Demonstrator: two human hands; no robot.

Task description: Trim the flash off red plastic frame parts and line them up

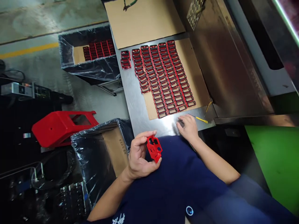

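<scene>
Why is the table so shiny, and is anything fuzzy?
Head view: overhead light glares off the steel table near the right hand, whose fingers look a bit smeared; the left hand and its red part are sharp; the lower left corner sinks into dark shadow; straight edges bend slightly toward the frame borders.

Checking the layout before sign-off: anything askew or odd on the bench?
Mostly tidy. The red frames sit in neat columns on cardboard, but the leftmost short stack lies off the cardboard on bare metal, apart from the rest. No damage visible.

Red plastic part (pixel 154 148) in left hand (pixel 138 155), right hand (pixel 188 127) perhaps on table (pixel 135 102)
</scene>
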